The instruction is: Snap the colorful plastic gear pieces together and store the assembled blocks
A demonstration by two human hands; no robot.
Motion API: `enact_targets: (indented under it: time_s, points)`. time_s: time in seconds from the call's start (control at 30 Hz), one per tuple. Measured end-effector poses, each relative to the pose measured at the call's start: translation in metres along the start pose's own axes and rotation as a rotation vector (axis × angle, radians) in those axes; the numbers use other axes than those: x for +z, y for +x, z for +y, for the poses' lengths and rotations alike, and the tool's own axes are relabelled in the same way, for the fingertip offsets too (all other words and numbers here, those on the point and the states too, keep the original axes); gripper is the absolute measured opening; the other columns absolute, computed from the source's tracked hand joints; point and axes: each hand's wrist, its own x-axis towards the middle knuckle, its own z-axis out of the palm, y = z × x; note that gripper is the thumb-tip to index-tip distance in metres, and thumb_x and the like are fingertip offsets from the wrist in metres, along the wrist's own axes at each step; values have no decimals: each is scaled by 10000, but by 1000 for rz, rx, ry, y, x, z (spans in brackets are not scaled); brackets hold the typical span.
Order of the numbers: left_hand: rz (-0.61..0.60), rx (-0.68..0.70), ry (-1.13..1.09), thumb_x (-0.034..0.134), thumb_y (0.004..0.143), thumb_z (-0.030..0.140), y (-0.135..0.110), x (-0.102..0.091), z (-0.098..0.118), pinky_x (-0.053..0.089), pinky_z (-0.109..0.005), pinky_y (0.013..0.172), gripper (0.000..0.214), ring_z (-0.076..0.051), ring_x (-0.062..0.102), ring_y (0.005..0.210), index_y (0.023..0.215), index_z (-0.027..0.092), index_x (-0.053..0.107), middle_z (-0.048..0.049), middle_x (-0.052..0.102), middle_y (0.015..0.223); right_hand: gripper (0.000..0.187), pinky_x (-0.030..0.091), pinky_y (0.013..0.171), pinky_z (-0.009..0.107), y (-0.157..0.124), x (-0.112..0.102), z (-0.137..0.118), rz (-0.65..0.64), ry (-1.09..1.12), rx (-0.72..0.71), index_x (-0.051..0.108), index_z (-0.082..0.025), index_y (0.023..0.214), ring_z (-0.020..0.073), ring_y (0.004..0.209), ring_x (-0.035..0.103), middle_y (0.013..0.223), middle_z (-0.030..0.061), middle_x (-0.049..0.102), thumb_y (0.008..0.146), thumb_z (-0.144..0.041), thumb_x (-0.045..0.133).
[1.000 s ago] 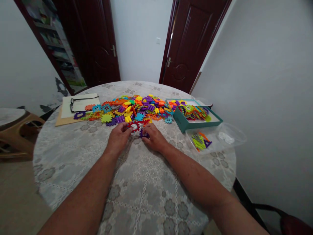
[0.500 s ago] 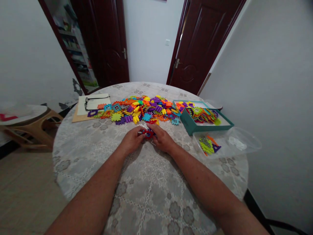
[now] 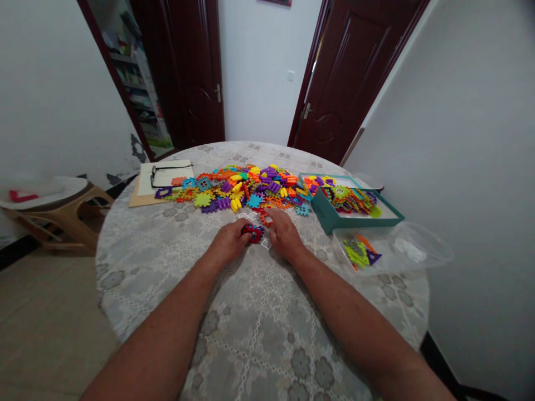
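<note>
My left hand (image 3: 229,241) is closed around the left side of a small red-and-blue assembly of toothed plastic building pieces (image 3: 254,233), just above or on the tablecloth. My right hand (image 3: 285,233) is beside it, its thumb and fingers curled at an orange-red toothed building piece (image 3: 266,218). The fingers cover part of that piece. Small white frame-like pieces (image 3: 248,216) lie on the cloth around the hands. Directly beyond stretches a heap of colourful interlocking building pieces (image 3: 254,201), in yellow, purple, orange, blue and green.
At right, a teal box (image 3: 355,221) holds stacked pieces. Nearer me sits a clear plastic tray (image 3: 388,268) with green, orange and purple pieces. Black-framed glasses (image 3: 152,177) rest on papers (image 3: 144,186) at left. A patterned cloth covers the round table (image 3: 251,312).
My hands have come apart. The right one has left the red-and-blue assembly and now grips an orange-red piece beside it, while the left keeps the assembly. The view has shifted slightly.
</note>
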Motion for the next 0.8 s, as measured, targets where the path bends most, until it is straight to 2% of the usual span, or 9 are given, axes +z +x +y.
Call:
enact_targets:
  time_s: [0.13,0.2,0.3,0.37,0.43,0.5,0.6,0.7,0.8]
  points:
    - [-64,-38,-17,691,861,249,0,-1,3,456,-309,760,143,-212,669,846,1000,230,724,-35,768,930,293,394,1173,514,-2,-1,15,-77,-233,139,725,-219,1235,310,1349,507,1412,150,610,966,-306,645]
    - [-74,-55,-21,728,845,275,-1,-2,4,437,-299,741,136,-207,659,841,972,227,728,-30,766,917,199,415,1129,472,-2,-1,16,-120,-265,177,742,-222,1086,294,1264,546,1319,132,654,952,-352,672]
    - [-84,-52,-14,734,830,253,-2,-3,5,424,-293,734,115,-202,650,830,942,226,730,-22,760,896,106,461,1005,402,0,-2,13,-138,-268,211,691,-208,938,260,1061,596,1063,103,690,932,-302,643]
    - [-88,-31,-14,722,832,235,-2,-2,6,426,-292,739,101,-199,647,826,932,225,733,-21,758,895,90,472,928,370,3,-5,11,-77,-238,236,660,-199,923,244,962,598,950,86,670,929,-261,595]
    - [-81,-27,-26,716,844,241,-3,0,7,431,-290,737,84,-197,649,826,924,221,731,-23,758,897,114,474,880,343,4,-8,8,17,-160,242,644,-194,931,230,929,601,937,84,663,943,-248,545]
    - [-67,-39,-45,721,852,249,-3,3,9,441,-287,737,94,-198,657,835,940,217,722,-26,762,909,133,472,838,314,5,-11,3,57,-45,203,638,-194,944,211,905,607,945,75,666,960,-257,522]
    - [-30,-57,-41,732,846,228,-3,6,10,471,-299,771,271,-214,679,879,1115,218,701,-45,771,987,152,450,765,278,3,-13,-8,-41,101,112,647,-202,921,178,814,608,871,33,665,986,-287,539]
    - [12,-44,6,739,825,186,-3,7,8,499,-342,873,516,-255,689,999,1329,202,629,-96,757,1130,207,437,761,276,2,-13,-18,-138,156,71,673,-205,926,171,796,620,842,18,676,1027,-318,531]
    - [23,17,61,735,815,175,-2,8,4,491,-374,965,465,-282,657,1104,1276,180,669,-123,716,1188,231,446,800,279,1,-12,-21,-148,176,62,696,-210,978,179,853,648,895,27,706,1053,-330,513]
